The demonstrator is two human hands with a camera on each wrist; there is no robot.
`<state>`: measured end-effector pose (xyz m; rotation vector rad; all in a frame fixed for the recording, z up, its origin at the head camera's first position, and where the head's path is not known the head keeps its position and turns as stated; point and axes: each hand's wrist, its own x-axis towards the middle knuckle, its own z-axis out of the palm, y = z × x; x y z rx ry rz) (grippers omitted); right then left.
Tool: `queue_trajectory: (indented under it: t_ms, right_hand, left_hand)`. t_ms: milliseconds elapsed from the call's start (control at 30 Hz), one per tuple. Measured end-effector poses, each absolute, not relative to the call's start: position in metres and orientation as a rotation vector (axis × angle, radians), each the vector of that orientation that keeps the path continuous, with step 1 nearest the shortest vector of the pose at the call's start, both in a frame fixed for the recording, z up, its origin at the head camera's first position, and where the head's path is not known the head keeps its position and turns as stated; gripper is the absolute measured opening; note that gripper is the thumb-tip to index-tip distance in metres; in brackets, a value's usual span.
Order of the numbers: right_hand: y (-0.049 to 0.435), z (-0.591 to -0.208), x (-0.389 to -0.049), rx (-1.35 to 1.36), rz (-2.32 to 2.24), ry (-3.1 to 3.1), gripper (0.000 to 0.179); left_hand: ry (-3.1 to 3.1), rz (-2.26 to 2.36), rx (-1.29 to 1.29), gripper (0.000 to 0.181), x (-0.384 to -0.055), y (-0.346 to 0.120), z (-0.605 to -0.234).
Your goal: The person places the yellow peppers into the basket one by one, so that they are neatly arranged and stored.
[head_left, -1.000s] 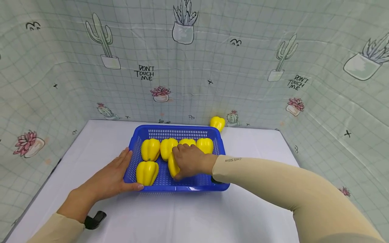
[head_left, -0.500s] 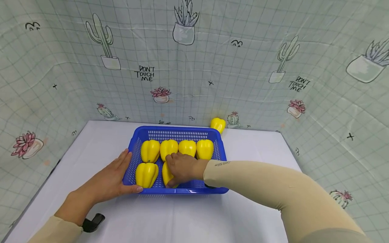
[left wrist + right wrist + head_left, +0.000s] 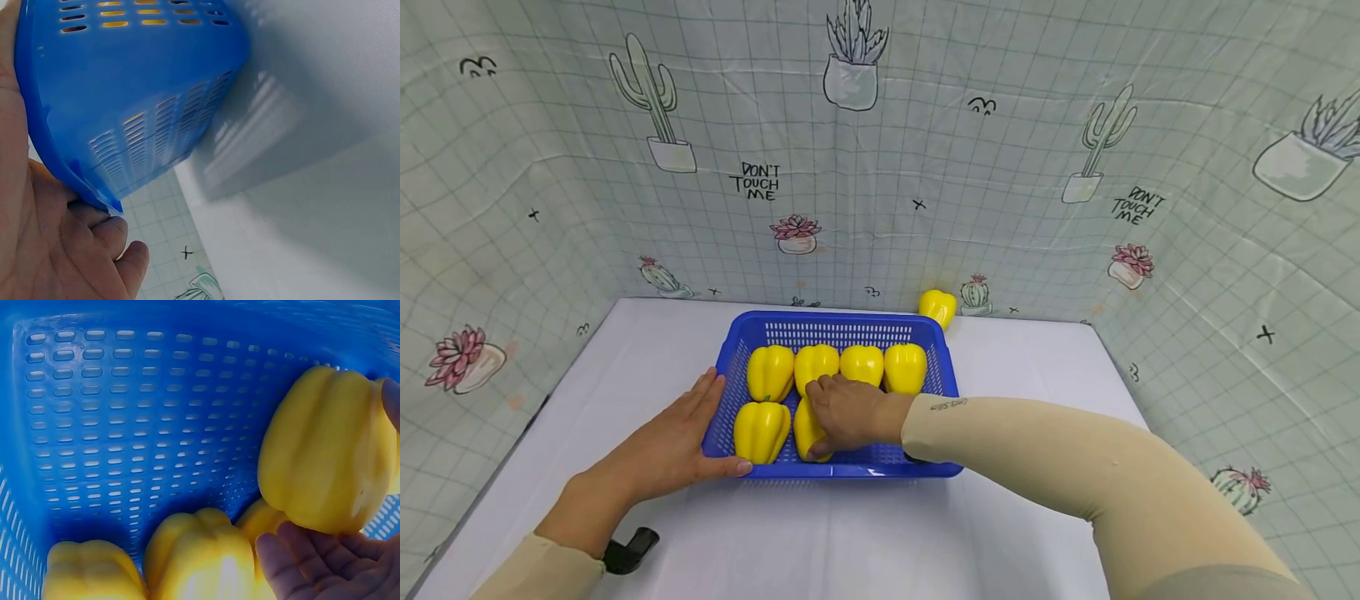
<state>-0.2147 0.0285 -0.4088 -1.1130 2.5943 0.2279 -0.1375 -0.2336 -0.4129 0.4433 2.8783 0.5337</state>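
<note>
Yellow bell peppers [image 3: 771, 372] stand in a row along the back of a blue perforated basket [image 3: 842, 472], and another bell pepper [image 3: 762, 432] is at its front left. My right hand [image 3: 853, 410] reaches into the basket and grips a bell pepper [image 3: 806, 429] just right of that one. In the right wrist view, the fingers [image 3: 306, 562] lie along one side of the held pepper [image 3: 328, 453], with the thumb at the opposite side. My left hand [image 3: 670, 437] rests against the basket's left side, thumb on the front rim, fingers extended along the side.
One more bell pepper [image 3: 937, 308] lies behind the basket's back right corner, beside the patterned cloth backdrop [image 3: 880, 183]. The basket stands on a white-covered table [image 3: 850, 542]. A black strap piece [image 3: 632, 550] sticks out at the left wrist.
My right hand has moved left and toward the front of the basket with its bell pepper, close to the front-left one. The left hand has stayed at the basket's side.
</note>
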Motion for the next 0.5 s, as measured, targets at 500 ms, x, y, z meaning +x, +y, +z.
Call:
queue_trajectory:
  t_ms: [500]
  right_hand:
    - [0.052, -0.370, -0.241, -1.195, 0.254, 2.832, 0.064]
  left_hand:
    - [2.862, 0.538, 0.432, 0.138, -0.139, -0.233, -0.412]
